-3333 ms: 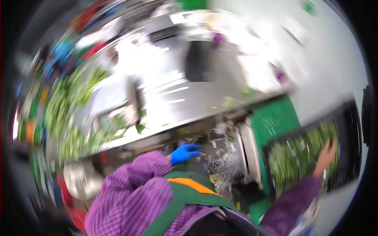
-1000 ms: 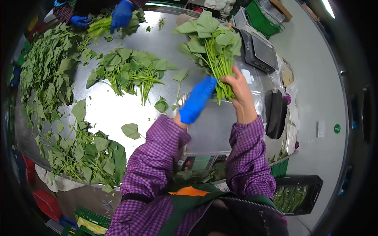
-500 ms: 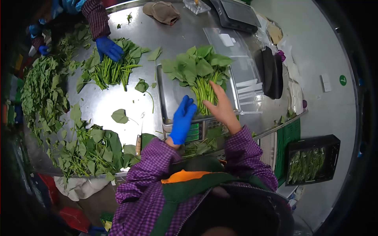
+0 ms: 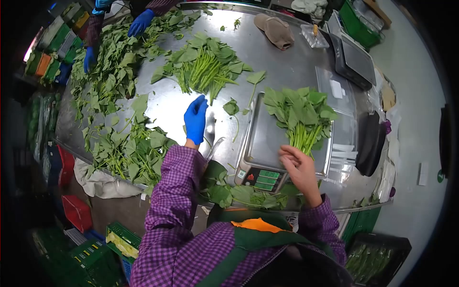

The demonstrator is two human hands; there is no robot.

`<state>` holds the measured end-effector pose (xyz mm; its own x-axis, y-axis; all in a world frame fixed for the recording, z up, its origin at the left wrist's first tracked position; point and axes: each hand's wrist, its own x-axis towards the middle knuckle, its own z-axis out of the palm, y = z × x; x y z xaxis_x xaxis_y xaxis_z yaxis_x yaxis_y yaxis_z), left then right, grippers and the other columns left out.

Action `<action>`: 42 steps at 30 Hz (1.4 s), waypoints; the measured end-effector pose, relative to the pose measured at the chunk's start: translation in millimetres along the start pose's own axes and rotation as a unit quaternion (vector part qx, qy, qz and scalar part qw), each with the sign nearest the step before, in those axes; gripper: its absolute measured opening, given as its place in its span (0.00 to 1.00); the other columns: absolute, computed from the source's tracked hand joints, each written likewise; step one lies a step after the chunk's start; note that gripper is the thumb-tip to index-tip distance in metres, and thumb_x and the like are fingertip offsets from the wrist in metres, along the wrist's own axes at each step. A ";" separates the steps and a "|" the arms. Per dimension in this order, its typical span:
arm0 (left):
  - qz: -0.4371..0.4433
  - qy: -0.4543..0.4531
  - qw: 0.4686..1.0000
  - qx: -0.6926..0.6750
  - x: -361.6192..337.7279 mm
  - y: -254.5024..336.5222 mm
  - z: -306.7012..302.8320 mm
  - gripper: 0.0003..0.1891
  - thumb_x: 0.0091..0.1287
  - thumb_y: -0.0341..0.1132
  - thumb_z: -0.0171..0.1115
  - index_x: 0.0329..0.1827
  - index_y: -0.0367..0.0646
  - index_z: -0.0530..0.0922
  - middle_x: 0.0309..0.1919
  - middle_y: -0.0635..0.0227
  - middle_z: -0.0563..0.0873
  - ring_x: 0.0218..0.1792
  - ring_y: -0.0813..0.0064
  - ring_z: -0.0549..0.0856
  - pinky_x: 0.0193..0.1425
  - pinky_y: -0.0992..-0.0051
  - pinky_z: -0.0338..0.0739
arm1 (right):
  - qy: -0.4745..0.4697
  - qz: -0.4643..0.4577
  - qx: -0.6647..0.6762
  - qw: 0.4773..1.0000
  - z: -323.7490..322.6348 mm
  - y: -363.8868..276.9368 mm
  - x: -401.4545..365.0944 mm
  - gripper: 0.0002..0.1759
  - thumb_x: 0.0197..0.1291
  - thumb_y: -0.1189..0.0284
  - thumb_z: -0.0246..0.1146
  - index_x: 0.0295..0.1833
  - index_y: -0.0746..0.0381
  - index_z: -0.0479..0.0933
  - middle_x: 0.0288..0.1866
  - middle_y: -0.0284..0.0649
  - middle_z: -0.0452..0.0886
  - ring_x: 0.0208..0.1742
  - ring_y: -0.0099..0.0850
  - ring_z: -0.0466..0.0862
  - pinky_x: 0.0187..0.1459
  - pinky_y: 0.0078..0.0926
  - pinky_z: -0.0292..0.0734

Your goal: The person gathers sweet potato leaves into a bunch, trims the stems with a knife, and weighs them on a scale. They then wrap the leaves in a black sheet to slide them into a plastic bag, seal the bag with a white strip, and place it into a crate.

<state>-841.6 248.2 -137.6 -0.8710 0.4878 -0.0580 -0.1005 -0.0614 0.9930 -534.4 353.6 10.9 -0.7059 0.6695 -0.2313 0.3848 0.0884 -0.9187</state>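
Observation:
A leafy bunch of greens lies on the steel pan of a weighing scale, its stems toward me. My right hand, bare, is over the pan's near edge by the stem ends, fingers loosely bent and holding nothing visible. My left hand, in a blue glove, reaches over the table with fingers stretched toward the stem ends of a second bunch of greens. A small gap appears to separate them. Green digits glow on the scale's display. A knife lies beside my left forearm.
Loose greens cover the table's left side. At the far left are a co-worker's blue-gloved hands. A cap and a second scale sit at the back. Clear plastic sheets lie right of the pan.
My view has turned left. My left hand has moved from beside the pan toward the second bunch; my right hand has drawn back to the stem ends. The co-worker's hand has left the second bunch.

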 end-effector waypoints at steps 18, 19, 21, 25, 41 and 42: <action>-0.026 -0.126 0.840 0.527 216.4 21.8 -8.8 0.33 0.49 0.46 0.66 0.55 0.34 0.70 0.49 0.42 0.80 0.52 0.48 0.80 0.55 0.62 0.74 | -0.172 -0.001 0.043 0.984 112.8 0.2 70.8 0.18 0.60 0.73 0.60 0.55 0.67 0.75 0.43 0.46 0.83 0.41 0.29 0.84 0.45 0.24 0.78; -0.023 -0.128 0.838 0.529 215.2 29.6 -8.7 0.33 0.49 0.46 0.66 0.55 0.34 0.70 0.49 0.42 0.80 0.52 0.48 0.80 0.55 0.62 0.74 | -0.168 0.014 0.051 0.984 110.2 4.4 66.8 0.18 0.60 0.73 0.60 0.55 0.67 0.75 0.43 0.46 0.83 0.41 0.29 0.84 0.45 0.24 0.78; -0.028 -0.116 0.813 0.570 211.6 37.9 -8.2 0.34 0.49 0.48 0.65 0.56 0.34 0.70 0.50 0.42 0.79 0.52 0.48 0.80 0.55 0.60 0.74 | -0.160 0.012 0.059 0.985 106.8 10.8 58.5 0.18 0.60 0.73 0.60 0.55 0.67 0.75 0.42 0.46 0.84 0.41 0.28 0.84 0.45 0.24 0.78; 0.011 -0.103 0.831 0.547 208.8 50.5 -4.2 0.33 0.50 0.48 0.65 0.54 0.32 0.70 0.50 0.41 0.79 0.52 0.47 0.80 0.55 0.59 0.74 | -0.145 -0.003 0.071 0.987 106.6 20.2 43.3 0.18 0.60 0.73 0.60 0.55 0.67 0.75 0.39 0.44 0.84 0.36 0.25 0.82 0.40 0.21 0.77; -0.105 -0.134 0.974 0.146 191.5 31.6 -37.9 0.22 0.53 0.36 0.67 0.49 0.33 0.77 0.40 0.61 0.85 0.37 0.71 0.82 0.42 0.71 0.75 | -0.055 0.091 0.102 0.989 210.6 10.2 291.7 0.18 0.62 0.66 0.58 0.49 0.69 0.78 0.39 0.43 0.84 0.34 0.32 0.83 0.40 0.26 0.76; -0.131 -0.142 0.970 0.150 192.8 33.7 -40.2 0.20 0.55 0.36 0.67 0.49 0.35 0.77 0.39 0.63 0.84 0.38 0.72 0.81 0.43 0.71 0.75 | -0.082 0.182 0.200 0.959 222.8 4.9 300.9 0.17 0.63 0.66 0.57 0.48 0.69 0.78 0.38 0.43 0.84 0.33 0.33 0.83 0.39 0.26 0.76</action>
<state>-1032.2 305.2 -119.5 -0.6621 0.6756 -0.3243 -0.1193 0.3322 0.9356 -877.4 391.2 -134.5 -0.6652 0.4738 -0.5770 0.3883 -0.4406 -0.8094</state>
